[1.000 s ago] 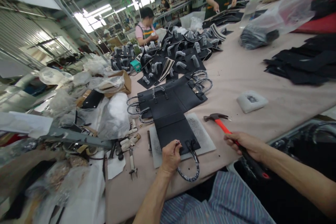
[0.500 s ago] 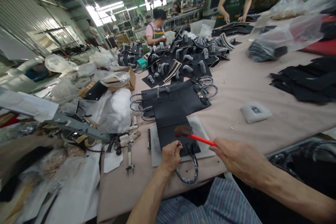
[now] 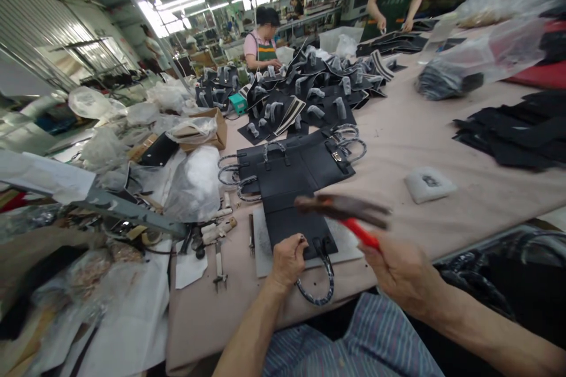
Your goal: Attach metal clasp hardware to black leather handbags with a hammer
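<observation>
My right hand (image 3: 402,271) is wrapped round the red handle of a hammer (image 3: 340,209), whose dark metal head is raised above the black leather bag piece (image 3: 294,221). Closed in a pinch, my left hand (image 3: 288,258) rests at the lower edge of that piece. A small tip shows at its fingers, but what it holds is mostly hidden. Beside the left hand, a wrapped bag handle (image 3: 325,291) loops off the near edge. Under the piece lies a pale slab (image 3: 262,256).
Left of the slab are a narrow metal tool (image 3: 252,234) and a caliper-like tool (image 3: 218,265). A white block (image 3: 428,184) sits to the right. Further back are a heap of black pieces (image 3: 316,94) and two people working. Black cut pieces (image 3: 513,132) lie at right.
The hammer has lifted and tilted up, its head turning to show its claw end, as my right hand rose and rotated slightly. My left hand has stayed in place.
</observation>
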`<state>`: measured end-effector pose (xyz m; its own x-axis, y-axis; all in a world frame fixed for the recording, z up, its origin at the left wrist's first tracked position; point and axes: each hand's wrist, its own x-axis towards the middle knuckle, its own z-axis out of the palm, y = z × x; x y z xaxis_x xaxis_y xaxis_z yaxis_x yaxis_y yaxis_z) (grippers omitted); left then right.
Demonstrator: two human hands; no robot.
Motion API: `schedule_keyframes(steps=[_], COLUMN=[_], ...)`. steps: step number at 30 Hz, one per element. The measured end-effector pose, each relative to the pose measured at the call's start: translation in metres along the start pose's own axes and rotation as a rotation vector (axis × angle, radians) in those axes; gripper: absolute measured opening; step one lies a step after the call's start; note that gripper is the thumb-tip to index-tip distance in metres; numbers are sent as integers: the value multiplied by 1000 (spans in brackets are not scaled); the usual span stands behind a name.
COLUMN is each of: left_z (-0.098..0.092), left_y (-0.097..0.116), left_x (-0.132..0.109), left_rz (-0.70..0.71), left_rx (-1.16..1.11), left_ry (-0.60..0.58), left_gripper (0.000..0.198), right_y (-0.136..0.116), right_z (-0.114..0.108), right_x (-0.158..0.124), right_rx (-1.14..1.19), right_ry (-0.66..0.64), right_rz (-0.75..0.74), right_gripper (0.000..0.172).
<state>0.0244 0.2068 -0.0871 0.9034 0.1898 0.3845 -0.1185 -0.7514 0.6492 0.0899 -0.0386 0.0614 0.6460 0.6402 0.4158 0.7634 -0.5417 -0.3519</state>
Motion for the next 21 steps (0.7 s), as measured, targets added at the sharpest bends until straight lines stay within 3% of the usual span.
schedule_keyframes(steps=[2, 5, 8, 11, 14, 17, 19, 21], left_z=[-1, -2, -2, -2, -2, -1, 1, 3], left_y=[1, 3, 5, 6, 5, 1, -2, -2], left_x=[1, 2, 1, 1, 0, -1, -2, -3], left_rz=[10, 25, 28, 12, 2, 0, -6, -21], left_rx=[3, -22, -48, -49, -67, -94, -104, -113], left_ry=[2, 25, 46, 43, 43, 33, 30, 35], left_gripper=[17, 17, 18, 19, 21, 23, 27, 26], right_y=[4, 19, 47, 90, 134, 147, 129, 97], right_z=[7, 11, 17, 31, 51, 67, 78, 91], right_x=[-8, -15, -16, -24, -36, -37, -31, -21], right_rx=[-53, -9, 147, 274, 181, -112, -151, -23], right_ry=[-165, -344, -325, -296, -273, -143, -51, -50], right_rz=[21, 216, 443, 618, 739, 629, 466, 307], right_gripper=[35, 34, 40, 43, 40, 33, 38, 44])
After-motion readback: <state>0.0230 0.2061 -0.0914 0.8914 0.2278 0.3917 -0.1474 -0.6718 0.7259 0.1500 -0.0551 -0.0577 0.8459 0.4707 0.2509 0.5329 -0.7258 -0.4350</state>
